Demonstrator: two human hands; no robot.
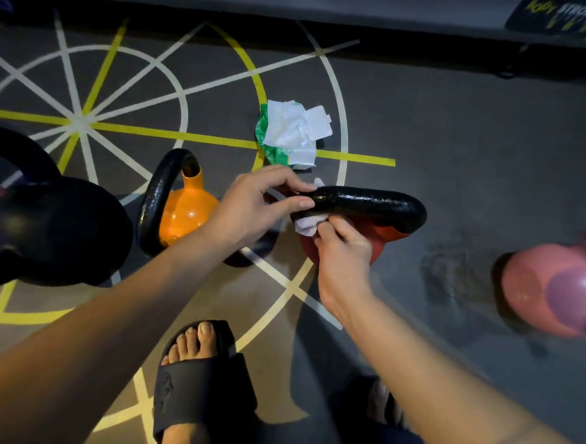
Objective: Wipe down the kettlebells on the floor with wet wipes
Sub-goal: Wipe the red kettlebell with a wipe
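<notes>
Head view | left hand [251, 209] fingers grip red kettlebell [379, 239] handle [371, 204], frame centre | right hand [342, 255] fingers pinch wipe [307, 224] under handle

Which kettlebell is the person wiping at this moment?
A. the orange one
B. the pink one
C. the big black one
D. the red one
D: the right hand presses a white wipe under the black handle of the red kettlebell, and the left hand grips that handle's end.
</notes>
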